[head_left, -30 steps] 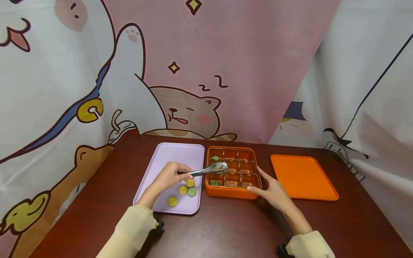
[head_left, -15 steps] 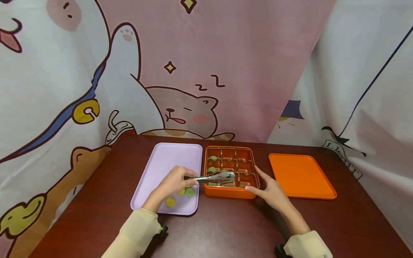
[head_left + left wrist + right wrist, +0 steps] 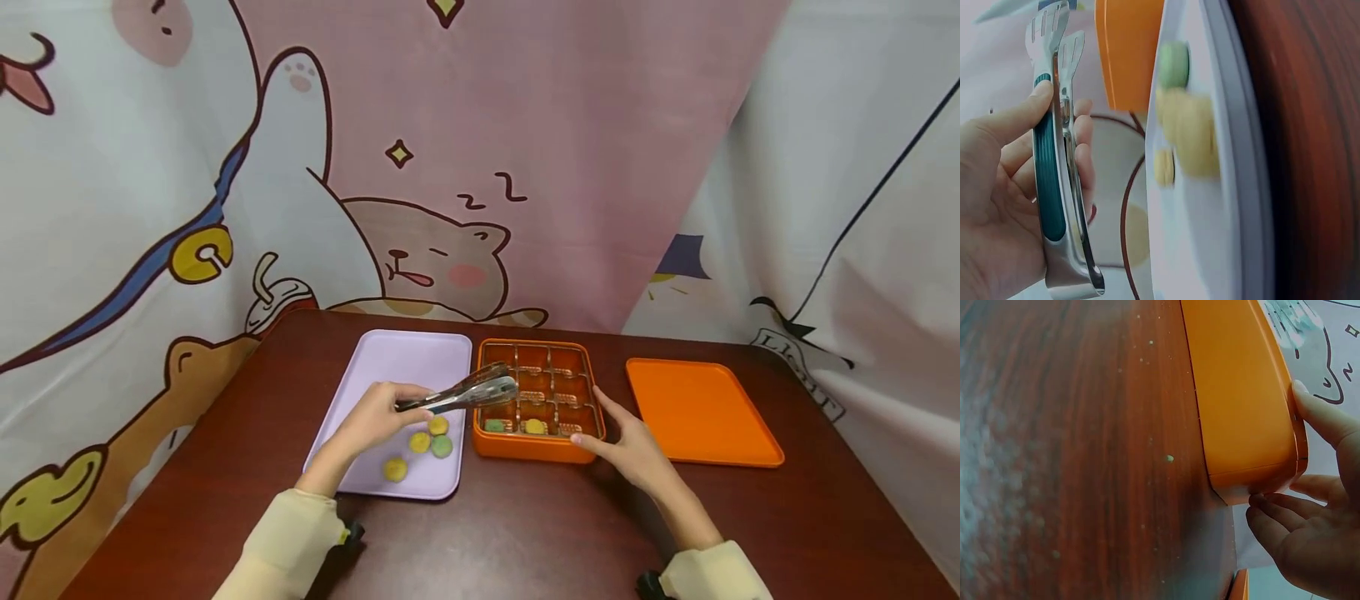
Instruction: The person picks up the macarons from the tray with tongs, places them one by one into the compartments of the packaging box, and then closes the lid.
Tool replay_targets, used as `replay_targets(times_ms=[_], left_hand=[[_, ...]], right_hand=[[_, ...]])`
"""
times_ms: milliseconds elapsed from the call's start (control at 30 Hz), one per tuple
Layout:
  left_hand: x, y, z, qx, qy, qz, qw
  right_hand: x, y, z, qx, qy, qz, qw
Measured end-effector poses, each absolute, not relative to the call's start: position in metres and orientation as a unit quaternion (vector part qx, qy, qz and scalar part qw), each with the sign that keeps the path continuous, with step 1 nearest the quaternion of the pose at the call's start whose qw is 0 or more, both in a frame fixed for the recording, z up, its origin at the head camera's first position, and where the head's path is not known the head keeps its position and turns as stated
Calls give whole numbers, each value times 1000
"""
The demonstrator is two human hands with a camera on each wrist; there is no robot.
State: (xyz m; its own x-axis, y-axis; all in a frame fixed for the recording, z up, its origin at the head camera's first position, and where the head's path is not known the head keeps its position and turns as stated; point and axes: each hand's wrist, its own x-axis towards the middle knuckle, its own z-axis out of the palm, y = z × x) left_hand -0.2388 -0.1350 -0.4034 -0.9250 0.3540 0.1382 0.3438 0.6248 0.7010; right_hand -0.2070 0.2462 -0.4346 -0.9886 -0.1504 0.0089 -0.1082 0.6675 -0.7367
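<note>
My left hand holds metal tongs with dark green grips. Their tips stand apart over the left side of an orange divided box, with nothing seen between them. A yellow macaron lies in the box's front middle compartment, a green macaron in the front left one. Compartments behind the green one are partly hidden by the tongs. My right hand grips the box's front right corner, its thumb on the rim and fingers along the side.
Left of the box is a lilac tray bearing three yellow macarons and a green macaron. An orange flat tray or lid lies to the right. Behind the brown table hangs a printed cloth.
The tongs have moved left and back from over the front middle compartment, where a yellow macaron now lies, and their tips have parted. My right hand has stayed at the box.
</note>
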Motion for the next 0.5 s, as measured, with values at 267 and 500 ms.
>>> replay_targets(times_ms=[267,500], left_hand=[[-240,-175,-411,156,911,382,-8],[-234,-211,-421,118,927,355,-18]], right_hand=[[-206,248,-433,-76,915,-396,19],[-207,247,-434,-76,914,-398,22]])
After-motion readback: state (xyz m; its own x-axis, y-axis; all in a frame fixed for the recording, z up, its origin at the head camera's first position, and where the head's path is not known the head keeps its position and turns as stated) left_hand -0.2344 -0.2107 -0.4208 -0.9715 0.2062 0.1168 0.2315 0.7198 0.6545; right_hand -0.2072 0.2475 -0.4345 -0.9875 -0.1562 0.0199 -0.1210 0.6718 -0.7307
